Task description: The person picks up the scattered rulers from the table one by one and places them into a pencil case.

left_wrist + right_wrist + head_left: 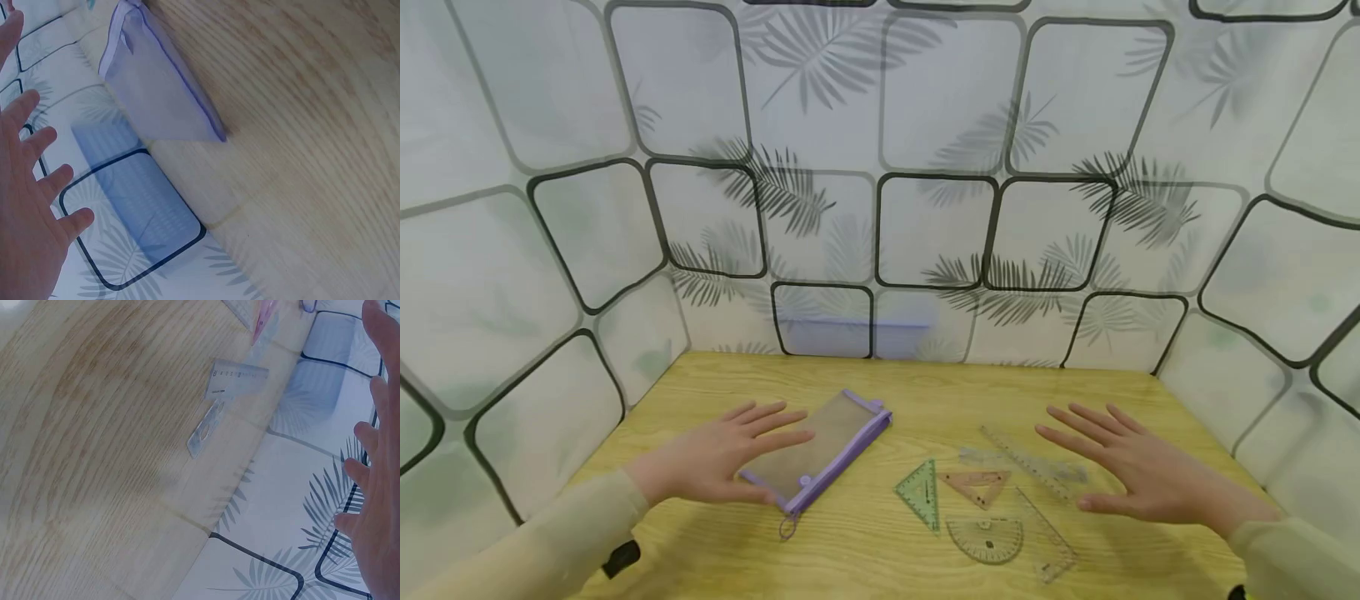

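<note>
My left hand [726,457] is held out with its fingers spread, partly covering a zippered mesh pouch [820,446] with purple edging that lies on the table. Nothing is in that hand. At the right, my right hand [1138,471] has its fingers spread too and holds nothing. Nearest to it are a clear straight ruler [1026,461] and another clear piece [985,456] crossing under it. Left of these lie a green set square [921,496], an orange set square [977,486], a clear protractor [987,540] and a second clear ruler [1047,537].
The wood-grain table [850,567] meets a patterned cloth wall [940,108] at the back and both sides. A bluish patch [850,329] shows low on the back wall. A small black object [621,558] is beneath the left sleeve.
</note>
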`<state>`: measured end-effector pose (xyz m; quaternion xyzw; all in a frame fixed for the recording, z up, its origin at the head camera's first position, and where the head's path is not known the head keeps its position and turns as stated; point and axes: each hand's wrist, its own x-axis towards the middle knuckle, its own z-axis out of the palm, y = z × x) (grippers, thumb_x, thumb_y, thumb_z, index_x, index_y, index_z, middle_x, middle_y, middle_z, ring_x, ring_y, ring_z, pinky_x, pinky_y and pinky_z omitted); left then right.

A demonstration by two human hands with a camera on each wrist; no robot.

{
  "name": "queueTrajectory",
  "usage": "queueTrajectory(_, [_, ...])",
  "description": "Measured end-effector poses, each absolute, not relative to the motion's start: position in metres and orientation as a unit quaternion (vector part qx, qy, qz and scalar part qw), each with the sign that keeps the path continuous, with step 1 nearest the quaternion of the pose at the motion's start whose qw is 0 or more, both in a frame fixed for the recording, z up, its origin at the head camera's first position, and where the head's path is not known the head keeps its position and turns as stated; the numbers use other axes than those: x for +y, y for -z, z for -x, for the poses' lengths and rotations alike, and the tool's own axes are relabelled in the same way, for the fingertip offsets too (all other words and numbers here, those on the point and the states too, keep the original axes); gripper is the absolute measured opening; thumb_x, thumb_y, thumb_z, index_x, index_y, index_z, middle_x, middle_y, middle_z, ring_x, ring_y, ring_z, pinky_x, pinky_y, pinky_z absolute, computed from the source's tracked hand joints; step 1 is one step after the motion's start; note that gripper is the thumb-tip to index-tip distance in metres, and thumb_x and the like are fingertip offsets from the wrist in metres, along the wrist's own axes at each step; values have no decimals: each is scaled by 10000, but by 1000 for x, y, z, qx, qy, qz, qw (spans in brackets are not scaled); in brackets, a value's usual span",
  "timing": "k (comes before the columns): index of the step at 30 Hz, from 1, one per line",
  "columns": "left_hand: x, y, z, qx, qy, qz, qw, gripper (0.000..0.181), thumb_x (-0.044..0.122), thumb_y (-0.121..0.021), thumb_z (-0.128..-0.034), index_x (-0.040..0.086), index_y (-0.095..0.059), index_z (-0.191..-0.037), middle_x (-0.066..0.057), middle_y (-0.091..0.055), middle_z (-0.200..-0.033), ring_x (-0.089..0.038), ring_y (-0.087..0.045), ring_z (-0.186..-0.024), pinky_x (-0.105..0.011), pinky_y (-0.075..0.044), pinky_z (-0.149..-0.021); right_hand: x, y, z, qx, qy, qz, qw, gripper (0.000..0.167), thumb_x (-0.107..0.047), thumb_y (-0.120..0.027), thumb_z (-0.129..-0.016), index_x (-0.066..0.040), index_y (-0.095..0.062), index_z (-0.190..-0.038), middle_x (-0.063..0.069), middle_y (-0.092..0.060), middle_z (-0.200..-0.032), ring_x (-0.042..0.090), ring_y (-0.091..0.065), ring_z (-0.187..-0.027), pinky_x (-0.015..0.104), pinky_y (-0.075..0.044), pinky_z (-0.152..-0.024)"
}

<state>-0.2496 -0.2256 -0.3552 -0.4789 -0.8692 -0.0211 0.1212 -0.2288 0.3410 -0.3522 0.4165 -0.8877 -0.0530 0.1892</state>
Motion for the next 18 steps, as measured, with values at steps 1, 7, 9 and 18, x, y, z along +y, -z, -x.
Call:
queueTrajectory(1, [-225, 356, 249, -872, 21, 474, 121, 839, 532, -678, -847, 286, -306, -1557, -40, -353, -1601, -370, -362, -1451, -624, -370, -1118, 341, 352, 229, -887, 52, -417, 191, 874, -566, -683, -827, -224, -333, -1551, 17, -252, -1646, 22, 54, -1536, 195, 196, -1210])
queueTrajectory(7, [-219, 359, 247, -875, 32, 467, 122, 835, 496, -685, -857, 282, -292, -1562, -35, -348, -1602, -340, -377, -1444, -576, -423, -1097, 338, 349, 230, -889, 51, -413, 190, 874, -546, -692, -830, -222, -325, -1554, 8, -257, -1643, -4, 61, -1526, 183, 194, -1207])
queueTrajectory(9, [-216, 359, 246, -876, 38, 467, 116, 818, 490, -675, -868, 269, -300, -1560, -40, -346, -1603, -343, -377, -1442, -578, -423, -1096, 337, 348, 231, -891, 50, -412, 186, 875, -545, -689, -833, -223, -317, -1557, 4, -252, -1645, -7, 66, -1523, 176, 197, -1203])
queueTrajectory(18, [-202, 364, 244, -893, 70, 431, 109, 800, 525, -624, -905, 296, -246, -1572, -24, -340, -1599, -288, -398, -1436, -552, -423, -1108, 334, 344, 233, -895, 44, -408, 175, 868, -521, -690, -844, -225, -303, -1562, -1, -250, -1645, -26, 76, -1513, 159, 196, -1197])
